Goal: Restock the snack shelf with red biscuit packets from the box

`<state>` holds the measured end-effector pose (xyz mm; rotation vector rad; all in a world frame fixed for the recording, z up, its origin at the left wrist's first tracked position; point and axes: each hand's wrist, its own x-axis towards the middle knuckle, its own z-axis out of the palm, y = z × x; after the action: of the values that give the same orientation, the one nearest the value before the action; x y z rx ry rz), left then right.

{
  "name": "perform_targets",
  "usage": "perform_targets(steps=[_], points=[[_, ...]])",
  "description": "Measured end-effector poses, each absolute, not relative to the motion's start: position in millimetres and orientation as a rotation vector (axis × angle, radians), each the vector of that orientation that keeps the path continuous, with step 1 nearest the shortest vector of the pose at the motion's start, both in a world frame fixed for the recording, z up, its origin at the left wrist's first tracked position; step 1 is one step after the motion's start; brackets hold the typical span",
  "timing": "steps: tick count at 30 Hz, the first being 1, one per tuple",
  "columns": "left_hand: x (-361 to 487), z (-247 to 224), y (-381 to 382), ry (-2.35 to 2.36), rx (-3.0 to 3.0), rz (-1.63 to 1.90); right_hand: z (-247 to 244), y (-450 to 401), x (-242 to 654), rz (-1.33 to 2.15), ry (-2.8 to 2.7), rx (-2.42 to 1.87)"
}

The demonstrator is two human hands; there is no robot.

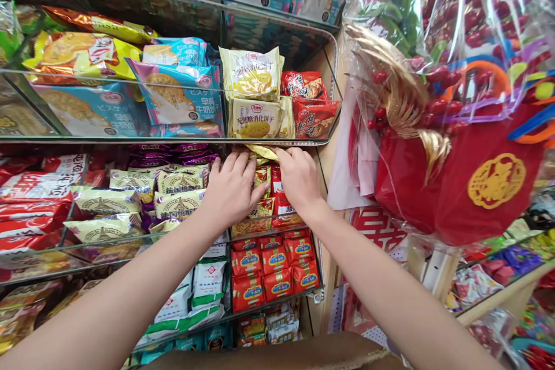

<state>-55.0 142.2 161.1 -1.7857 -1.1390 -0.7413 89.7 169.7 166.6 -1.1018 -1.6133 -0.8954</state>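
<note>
Right hand (299, 176) seems to pinch the yellow packet (263, 153) at 3 o'clock; left hand (234, 186) lies loosely spread at 9. Best press gently, below the shelf (173, 140) at 12

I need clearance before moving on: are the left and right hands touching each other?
Apart. The head view shows a gap between the left hand and right hand, with red packets visible between them.
</note>
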Motion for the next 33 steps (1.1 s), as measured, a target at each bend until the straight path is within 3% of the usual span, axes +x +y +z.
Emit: perform_targets(steps=[14, 23, 26, 33], points=[[-52.2, 159.7, 139.3, -1.154, -1.789, -0.726, 157.9, 195.6, 67.3, -0.063, -1.387, -0.688], [-51.4, 158.5, 142.4, -1.174, -1.796, -0.797, 182.0, 199.4, 56.6, 0.070, -1.397, -0.850], [-51.6, 158.5, 142.5, -1.180, -1.782, -0.804, 172.1, 180.7, 61.0, 0.009, -1.444, -0.878], [-53.6, 158.2, 143.3, -1.166, -1.795, -0.795, 138.3, 147.8, 71.1, -0.626, -1.767, -0.841]])
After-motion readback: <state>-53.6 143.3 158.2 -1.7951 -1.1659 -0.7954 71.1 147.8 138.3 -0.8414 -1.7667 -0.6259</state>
